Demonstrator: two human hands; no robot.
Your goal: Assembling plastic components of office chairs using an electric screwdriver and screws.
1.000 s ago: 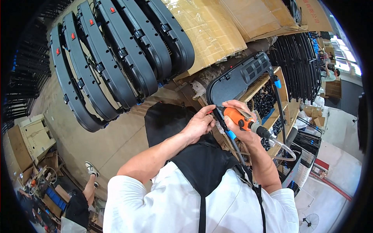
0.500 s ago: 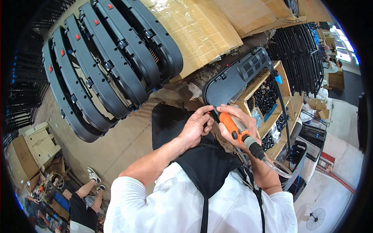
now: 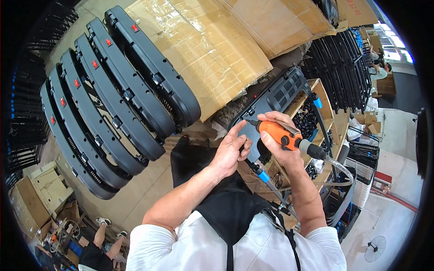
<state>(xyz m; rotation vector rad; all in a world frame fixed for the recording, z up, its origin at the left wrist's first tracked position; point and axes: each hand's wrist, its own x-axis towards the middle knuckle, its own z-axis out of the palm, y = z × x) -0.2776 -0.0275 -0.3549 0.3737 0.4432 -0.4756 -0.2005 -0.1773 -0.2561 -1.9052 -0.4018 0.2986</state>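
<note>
While the right hand point(image 3: 279, 145) has its fingers wrapped tight round the orange pneumatic screwdriver point(image 3: 281, 134), the bit tip sits on the near-left end of the dark plastic grille panel point(image 3: 271, 101). Left hand point(image 3: 231, 151): index finger stretched out to the bit tip, the other fingers loosely curled against the panel edge, clamped on nothing I can make out. My read: keep the driver square to the panel face, let the left index only steady the tip, press before triggering so the bit doesn't skate. Clear air hose point(image 3: 337, 174) trails from the driver's rear, away from the panel. Panel is dark grey, rounded corners, slotted vents at its far end, propped on a wooden rack point(image 3: 326, 97). Left of the panel, a row of matching grille frames point(image 3: 113, 104) leans against cardboard boxes point(image 3: 212, 49).
</note>
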